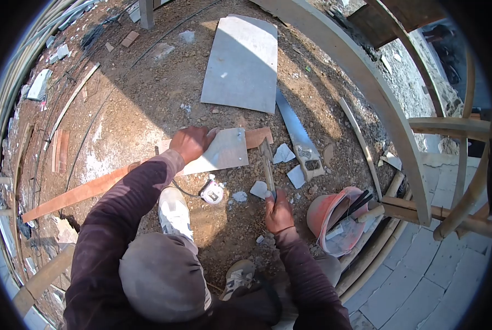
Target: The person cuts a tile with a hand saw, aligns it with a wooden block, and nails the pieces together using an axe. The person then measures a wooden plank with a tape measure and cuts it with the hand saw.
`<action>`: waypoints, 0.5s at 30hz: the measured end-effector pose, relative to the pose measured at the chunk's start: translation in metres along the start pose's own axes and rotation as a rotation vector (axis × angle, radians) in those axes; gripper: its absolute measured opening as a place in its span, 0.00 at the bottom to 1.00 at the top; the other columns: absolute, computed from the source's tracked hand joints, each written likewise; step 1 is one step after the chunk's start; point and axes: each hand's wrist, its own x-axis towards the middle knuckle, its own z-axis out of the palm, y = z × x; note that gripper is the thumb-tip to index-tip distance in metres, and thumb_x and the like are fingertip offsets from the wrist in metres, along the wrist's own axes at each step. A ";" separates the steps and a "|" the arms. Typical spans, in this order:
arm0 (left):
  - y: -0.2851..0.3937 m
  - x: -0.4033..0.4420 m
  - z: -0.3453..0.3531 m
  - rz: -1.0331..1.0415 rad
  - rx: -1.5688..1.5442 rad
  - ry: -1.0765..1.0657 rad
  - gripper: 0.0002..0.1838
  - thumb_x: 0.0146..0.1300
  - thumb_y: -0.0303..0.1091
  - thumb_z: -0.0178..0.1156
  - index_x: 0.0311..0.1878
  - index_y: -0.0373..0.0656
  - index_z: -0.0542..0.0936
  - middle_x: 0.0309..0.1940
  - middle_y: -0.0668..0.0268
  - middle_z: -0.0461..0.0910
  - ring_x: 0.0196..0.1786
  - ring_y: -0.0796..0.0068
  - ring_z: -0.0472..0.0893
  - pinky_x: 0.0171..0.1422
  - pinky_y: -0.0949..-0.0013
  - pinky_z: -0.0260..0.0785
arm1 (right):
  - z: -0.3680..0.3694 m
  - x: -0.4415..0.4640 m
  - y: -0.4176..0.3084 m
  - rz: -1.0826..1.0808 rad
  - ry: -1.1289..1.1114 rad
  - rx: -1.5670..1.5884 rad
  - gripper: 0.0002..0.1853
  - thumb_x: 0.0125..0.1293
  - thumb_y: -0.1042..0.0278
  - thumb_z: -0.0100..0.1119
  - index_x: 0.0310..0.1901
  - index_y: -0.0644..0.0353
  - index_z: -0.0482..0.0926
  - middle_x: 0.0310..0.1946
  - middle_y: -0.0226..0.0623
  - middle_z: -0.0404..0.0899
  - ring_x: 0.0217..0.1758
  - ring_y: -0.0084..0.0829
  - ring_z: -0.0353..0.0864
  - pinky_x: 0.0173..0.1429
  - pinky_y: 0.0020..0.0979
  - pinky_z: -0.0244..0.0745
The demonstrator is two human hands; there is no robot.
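Note:
My right hand (279,213) is wrapped around the wooden handle of a hammer (268,170), whose head lies at the end of a reddish wooden plank (260,137). My left hand (190,144) grips a pale grey sheet piece (224,153) near its upper left, fingers curled at the edge and partly hidden. This piece lies across the plank, and small shiny spots, perhaps nail heads, show near its right edge. A longer reddish plank (81,190) extends to the lower left beneath my left forearm. Between my arms, a white tape measure (212,192) rests on the ground.
A larger grey sheet (243,60) lies ahead, with a handsaw (295,129) beside it. A red bucket (315,214) holding tools stands at my right, near bamboo poles (375,256). A curved wooden beam (367,77) rises at the right. Broken white pieces (284,154) litter the dirt.

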 end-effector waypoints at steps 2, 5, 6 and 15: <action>-0.001 -0.001 0.002 0.028 0.008 0.020 0.25 0.78 0.52 0.50 0.35 0.41 0.83 0.27 0.48 0.84 0.33 0.46 0.85 0.37 0.48 0.79 | -0.005 0.009 -0.006 -0.067 -0.035 0.020 0.17 0.78 0.58 0.54 0.56 0.64 0.71 0.32 0.61 0.80 0.39 0.67 0.80 0.39 0.60 0.71; -0.001 -0.002 0.001 0.056 0.031 0.049 0.24 0.78 0.51 0.50 0.35 0.42 0.84 0.26 0.50 0.83 0.31 0.47 0.85 0.37 0.49 0.79 | -0.008 0.029 -0.032 -0.186 0.036 0.001 0.17 0.77 0.57 0.55 0.54 0.64 0.71 0.31 0.59 0.81 0.37 0.67 0.80 0.38 0.60 0.71; 0.000 -0.003 0.001 0.050 0.030 0.063 0.24 0.78 0.51 0.51 0.35 0.42 0.84 0.25 0.51 0.83 0.31 0.47 0.84 0.36 0.50 0.79 | -0.012 0.037 -0.038 -0.174 0.007 -0.023 0.18 0.77 0.57 0.54 0.55 0.64 0.71 0.32 0.60 0.81 0.37 0.67 0.80 0.38 0.60 0.71; 0.006 0.001 -0.006 -0.109 -0.041 -0.158 0.28 0.79 0.55 0.45 0.41 0.42 0.85 0.35 0.47 0.85 0.40 0.46 0.86 0.49 0.49 0.79 | -0.051 0.049 -0.085 -0.657 0.358 0.194 0.26 0.81 0.46 0.46 0.54 0.67 0.75 0.29 0.41 0.84 0.32 0.47 0.86 0.36 0.47 0.76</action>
